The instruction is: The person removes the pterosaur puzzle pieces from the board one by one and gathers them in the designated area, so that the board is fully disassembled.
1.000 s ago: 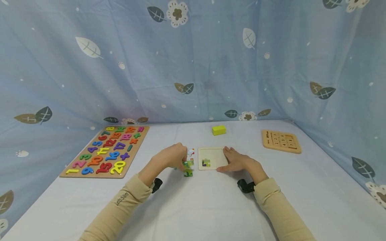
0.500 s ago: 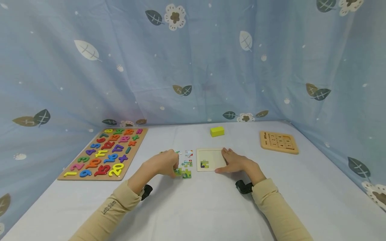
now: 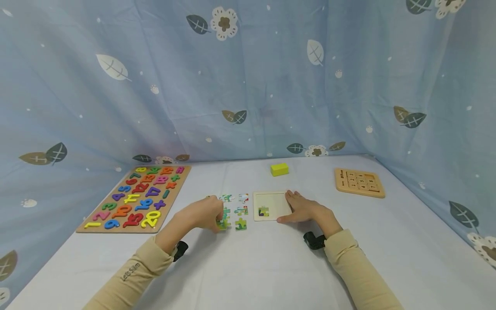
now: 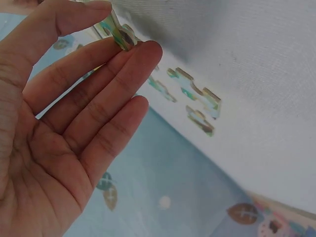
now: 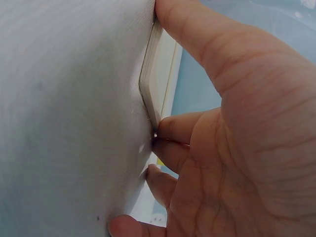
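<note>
My left hand [image 3: 203, 213] is over the left side of a group of loose jigsaw pieces [image 3: 241, 210]. Thumb and fingers pinch a green jigsaw piece [image 4: 118, 34], tipped on edge in the left wrist view. In the head view the fingers partly hide the pieces beneath. To the right lies a pale square puzzle tray [image 3: 279, 201] with one green piece [image 3: 263, 211] in its lower left corner. My right hand [image 3: 308, 211] grips the tray's right side, thumb at the near corner and fingers at the far one. The right wrist view shows the tray's edge [image 5: 152, 74] between thumb and forefinger.
A board of coloured numbers [image 3: 133, 200] lies at the left. Behind the tray stands a yellow block [image 3: 279, 169]. A wooden number slide puzzle [image 3: 359, 182] lies at the right. A patterned blue curtain [image 3: 248, 77] hangs behind the white table [image 3: 267, 267].
My left hand has moved left across the loose pieces, uncovering more of those nearest the tray. My right hand stays on the tray. The head view has shifted slightly.
</note>
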Motion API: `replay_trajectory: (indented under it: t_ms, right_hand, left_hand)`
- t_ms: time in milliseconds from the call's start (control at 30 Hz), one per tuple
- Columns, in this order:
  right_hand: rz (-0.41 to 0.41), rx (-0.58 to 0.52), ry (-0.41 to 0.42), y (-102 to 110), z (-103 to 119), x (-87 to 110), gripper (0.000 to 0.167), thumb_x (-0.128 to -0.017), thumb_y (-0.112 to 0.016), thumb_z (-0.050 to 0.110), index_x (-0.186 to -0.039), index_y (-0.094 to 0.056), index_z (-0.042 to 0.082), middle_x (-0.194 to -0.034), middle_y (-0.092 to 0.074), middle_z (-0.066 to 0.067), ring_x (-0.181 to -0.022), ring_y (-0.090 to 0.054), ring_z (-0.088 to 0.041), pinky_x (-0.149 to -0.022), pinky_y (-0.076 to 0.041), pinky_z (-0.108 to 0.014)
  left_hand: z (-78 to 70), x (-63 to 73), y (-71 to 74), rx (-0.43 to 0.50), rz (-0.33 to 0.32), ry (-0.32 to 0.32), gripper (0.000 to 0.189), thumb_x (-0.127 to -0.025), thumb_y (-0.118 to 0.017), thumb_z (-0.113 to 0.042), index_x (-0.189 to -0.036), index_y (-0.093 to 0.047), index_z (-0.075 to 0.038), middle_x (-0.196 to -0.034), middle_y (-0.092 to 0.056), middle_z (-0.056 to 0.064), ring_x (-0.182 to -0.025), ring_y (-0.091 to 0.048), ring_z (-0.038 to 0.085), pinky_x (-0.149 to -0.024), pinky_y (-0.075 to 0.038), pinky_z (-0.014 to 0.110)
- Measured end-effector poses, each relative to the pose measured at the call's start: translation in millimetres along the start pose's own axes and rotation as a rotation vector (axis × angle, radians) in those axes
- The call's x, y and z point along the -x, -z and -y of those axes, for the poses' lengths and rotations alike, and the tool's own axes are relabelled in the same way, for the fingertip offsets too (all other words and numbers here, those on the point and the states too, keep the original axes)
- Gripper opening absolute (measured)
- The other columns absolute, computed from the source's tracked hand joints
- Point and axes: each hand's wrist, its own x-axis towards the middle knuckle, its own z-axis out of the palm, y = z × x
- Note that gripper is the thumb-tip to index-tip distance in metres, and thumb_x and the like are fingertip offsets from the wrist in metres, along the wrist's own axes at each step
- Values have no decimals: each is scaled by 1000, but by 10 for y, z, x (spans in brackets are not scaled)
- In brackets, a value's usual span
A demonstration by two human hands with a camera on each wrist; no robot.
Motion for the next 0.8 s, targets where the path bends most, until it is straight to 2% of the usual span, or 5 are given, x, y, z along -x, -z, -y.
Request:
replay_trajectory:
  t_ms: [167,333,533,733,800]
  right_hand:
    - [10,-2,-9,-5,-16,1,104,-84,-65,52,-149,-14,-11,-158,-11,-27,-146,-9,-43,-116,-15,-59]
    - [7,2,-10,-2,-11,-19,103,-85,-64,52,-149,-13,-10,-158,-10,-27,-147,-9,-43,-116,-15,-58]
    - [8,18,-17,8,-1,-15,103,-85,-64,52,-149,-13,-10,-158,-11,-27,-147,-9,-43,-116,-16,-59]
    - [9,6,-15,19,2,-7,103,-85,-64,51,-149,-12,-10,-158,-9,-27,-147,-8,-43,-116,-14,-58]
    - [13,-1,-13,13,3,-6,103,-85,-64,50,-149,-12,-11,-158,-9,-27,-147,-7,-43,-117,-14,-57]
  left_hand:
    - [5,4,-33,0,8,-13,35,-71,-83,-11,-54,-52,-15,-55,-42,-9,-53,-29,5,-49,-25,20]
    - [5,0,-38,-36,4,-41,40,-69,-81,-9,-52,-45,-17,-52,-31,-9,-53,-23,5,-50,-20,22]
    - [-10,-9,-38,-69,0,-39,35,-68,-82,-11,-53,-51,-16,-54,-35,-9,-55,-27,5,-50,-22,21]
    - [-13,-21,-36,-110,4,-54,42,-67,-80,-12,-50,-43,-19,-53,-30,-10,-57,-26,6,-51,-21,22]
    - [-19,-20,-34,-113,5,-49,34,-67,-81,-12,-51,-52,-18,-54,-37,-11,-59,-30,6,-52,-25,21]
